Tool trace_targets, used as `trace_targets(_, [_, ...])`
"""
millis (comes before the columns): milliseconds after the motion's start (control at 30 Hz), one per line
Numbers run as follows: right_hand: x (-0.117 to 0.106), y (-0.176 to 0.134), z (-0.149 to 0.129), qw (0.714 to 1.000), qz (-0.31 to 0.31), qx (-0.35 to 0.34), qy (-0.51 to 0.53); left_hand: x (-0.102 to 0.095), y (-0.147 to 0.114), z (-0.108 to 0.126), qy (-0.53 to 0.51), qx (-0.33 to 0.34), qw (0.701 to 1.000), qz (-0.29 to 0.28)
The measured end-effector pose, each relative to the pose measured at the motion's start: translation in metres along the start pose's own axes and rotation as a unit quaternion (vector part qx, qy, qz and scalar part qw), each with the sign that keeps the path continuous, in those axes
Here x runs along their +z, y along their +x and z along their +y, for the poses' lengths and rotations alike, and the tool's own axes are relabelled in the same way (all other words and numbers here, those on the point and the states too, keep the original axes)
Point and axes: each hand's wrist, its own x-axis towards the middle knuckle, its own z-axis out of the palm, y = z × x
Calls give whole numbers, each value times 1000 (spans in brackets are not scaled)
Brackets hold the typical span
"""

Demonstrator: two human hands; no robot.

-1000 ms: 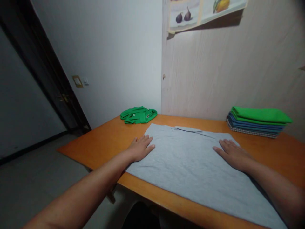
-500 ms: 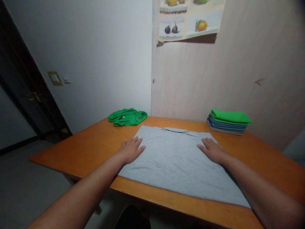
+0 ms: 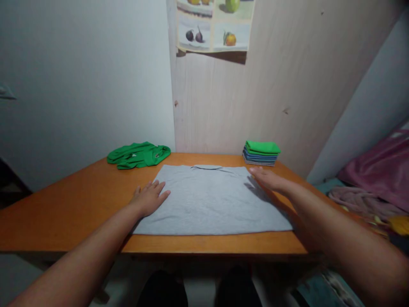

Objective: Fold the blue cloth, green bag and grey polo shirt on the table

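A light grey garment [image 3: 207,200], probably a T-shirt, lies spread flat on the wooden table, with a dark neckline edge at its far side. My left hand [image 3: 150,198] rests flat on its left edge, fingers spread. Over the far right corner hovers my right hand [image 3: 265,177], raised a little off the cloth and casting a shadow on it. Its fingers are stretched out and it holds nothing.
A crumpled green garment [image 3: 139,154] lies at the table's back left. A stack of folded cloths [image 3: 261,153], bright green on top, sits at the back right. The orange-brown table [image 3: 79,213] meets the wall behind. Pink fabric [image 3: 377,166] is heaped beyond the right edge.
My right hand has lifted off the grey garment, while my left hand stays flat on it. The view has turned to the right, bringing the pink fabric into sight.
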Motion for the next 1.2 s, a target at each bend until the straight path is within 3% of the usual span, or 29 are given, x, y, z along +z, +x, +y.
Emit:
trace_targets(200, [35,-66,11,995,-46,76,-44,1,1,1,4,4,1000,21])
trace_targets(300, [35,-77,18,993,-36,99,-50,-2,-1,1,4,24,999,48])
trace_targets(467, [5,-88,18,999,46,12,12,-13,-17,-7,-82,102,985,115])
trace_targets(533, [-6,-103,14,998,48,-23,40,-20,-33,-12,-136,114,976,124])
trace_targets(633, [-17,-132,10,994,-13,-98,56,-31,-68,-20,-185,124,970,93])
trace_targets(767, [-19,-163,14,988,-62,-139,27,-43,-111,-25,-187,150,971,10])
trace_targets(933, [-4,-168,26,987,-50,-147,30,-47,-126,-26,-174,149,973,-23])
trace_targets(1200, [10,-154,22,991,-1,-133,7,-31,-115,-26,-132,177,974,53])
